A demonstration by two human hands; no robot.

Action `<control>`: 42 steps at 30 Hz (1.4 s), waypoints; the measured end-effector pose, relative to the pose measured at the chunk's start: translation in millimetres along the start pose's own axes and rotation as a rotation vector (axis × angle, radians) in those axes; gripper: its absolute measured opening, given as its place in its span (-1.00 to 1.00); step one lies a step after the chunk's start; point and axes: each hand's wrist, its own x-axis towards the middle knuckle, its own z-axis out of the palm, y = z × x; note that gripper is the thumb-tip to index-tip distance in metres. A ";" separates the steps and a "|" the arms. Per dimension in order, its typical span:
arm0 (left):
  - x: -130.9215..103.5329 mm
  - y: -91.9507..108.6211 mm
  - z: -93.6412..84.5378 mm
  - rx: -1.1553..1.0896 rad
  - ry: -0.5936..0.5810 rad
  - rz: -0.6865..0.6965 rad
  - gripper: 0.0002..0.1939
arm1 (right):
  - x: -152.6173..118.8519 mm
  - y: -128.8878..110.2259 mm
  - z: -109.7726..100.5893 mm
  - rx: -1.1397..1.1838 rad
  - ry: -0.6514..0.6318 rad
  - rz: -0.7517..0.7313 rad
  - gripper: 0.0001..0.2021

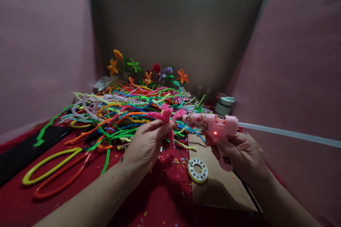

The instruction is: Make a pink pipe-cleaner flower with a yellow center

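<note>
Between the fingers of my left hand (pixel 149 140) is a pink pipe-cleaner flower (pixel 166 112), its fuzzy petals spread out and one strand hanging below. My right hand (pixel 239 149) grips a pink glue gun (pixel 211 126) by its handle. A red light glows on the gun's side, and a long pale glue stick (pixel 289 134) runs out of its back to the right. The nozzle points left and is close against the flower's right petal; whether it touches I cannot tell. Under the hands lies a white-and-yellow ring-shaped spool (pixel 198 170).
A heap of coloured pipe cleaners (pixel 128 110) spreads behind my left hand. Finished-looking flowers (pixel 147 72) stand at the back. Scissors with yellow and red handles (pixel 62 175) lie at left, beside a black flat sheet (pixel 34 149). A brown board (pixel 221 191) and a lidded jar (pixel 225 105) are at right.
</note>
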 end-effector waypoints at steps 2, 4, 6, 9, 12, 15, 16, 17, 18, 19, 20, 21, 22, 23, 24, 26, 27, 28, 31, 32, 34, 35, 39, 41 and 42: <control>0.2 -0.3 -0.6 0.005 -0.006 0.000 -0.87 | -0.7 -1.3 0.7 0.021 0.001 0.016 -0.64; 0.2 -0.2 -0.7 -0.001 -0.009 -0.005 -0.89 | -2.0 -5.6 2.3 0.031 0.004 0.036 -0.64; -0.2 0.4 -0.1 -0.011 -0.004 -0.015 -0.89 | -3.6 -11.2 4.6 0.036 0.012 0.058 -0.63; -1.4 1.5 1.4 -0.016 0.001 -0.018 -0.88 | -5.6 -17.4 7.5 0.058 0.046 0.084 -0.63; -2.1 1.5 2.5 -0.012 -0.005 -0.019 -0.88 | -6.2 -19.0 8.2 0.050 0.040 0.099 -0.64; -1.6 1.1 2.7 -0.004 -0.006 -0.014 -0.88 | -6.4 -19.3 9.0 0.031 0.037 0.101 -0.64; -1.3 1.0 2.7 -0.002 -0.007 -0.010 -0.88 | -6.6 -19.8 9.7 0.033 0.054 0.099 -0.64; -1.2 1.1 2.6 0.002 -0.009 -0.008 -0.88 | -6.9 -20.4 10.7 0.036 0.075 0.095 -0.64; -1.1 1.2 2.4 0.005 -0.009 -0.006 -0.88 | -7.3 -21.2 11.7 0.035 0.094 0.093 -0.64; -1.3 1.4 2.2 0.008 -0.011 -0.007 -0.88 | -7.8 -22.1 12.6 0.032 0.104 0.092 -0.65; -1.5 1.5 1.9 0.009 -0.011 -0.005 -0.89 | -8.2 -22.9 13.4 0.028 0.110 0.089 -0.65; -1.9 1.6 1.7 0.011 -0.013 -0.003 -0.89 | -8.5 -23.6 13.8 0.023 0.113 0.082 -0.66; -2.2 1.7 1.4 0.016 -0.018 0.000 -0.90 | -8.7 -24.1 13.9 0.016 0.112 0.073 -0.67; -2.5 1.7 1.3 0.019 -0.024 0.004 -0.90 | -8.7 -24.5 13.6 0.012 0.108 0.065 -0.69; -2.6 1.7 1.3 0.019 -0.030 0.006 -0.90 | -8.6 -24.7 13.1 0.006 0.100 0.056 -0.70; -2.5 1.7 1.6 0.012 -0.031 0.003 -0.88 | -7.9 -24.9 11.7 -0.013 0.064 0.042 -0.71; -2.4 1.7 1.8 0.005 -0.025 -0.001 -0.87 | -7.4 -24.9 11.0 -0.022 0.049 0.036 -0.71; -2.2 1.7 2.0 -0.002 -0.017 -0.005 -0.86 | -7.0 -24.9 10.5 -0.029 0.040 0.028 -0.70; -2.3 1.7 2.3 -0.007 -0.014 -0.011 -0.88 | -6.1 -23.6 9.1 -0.045 0.026 0.012 -0.70; -2.5 1.7 2.4 -0.006 -0.017 -0.011 -0.89 | -6.1 -22.6 8.6 -0.047 0.024 0.013 -0.71; -3.1 2.0 2.6 -0.004 -0.017 -0.014 -0.91 | -6.5 -20.0 7.2 -0.053 0.022 0.019 -0.71; -3.4 2.1 2.7 -0.006 -0.013 -0.011 -0.91 | -6.8 -18.6 6.5 -0.055 0.029 0.026 -0.71; -3.2 2.3 2.2 -0.020 -0.010 0.004 -0.91 | -7.6 -15.8 4.8 -0.080 0.036 0.041 -0.70; -2.8 2.4 1.6 -0.029 0.008 0.001 -0.89 | -7.2 -17.7 5.8 -0.086 0.037 0.014 -0.71; -2.6 2.7 1.4 -0.034 0.020 -0.003 -0.88 | -6.9 -19.5 6.6 -0.083 0.040 -0.012 -0.73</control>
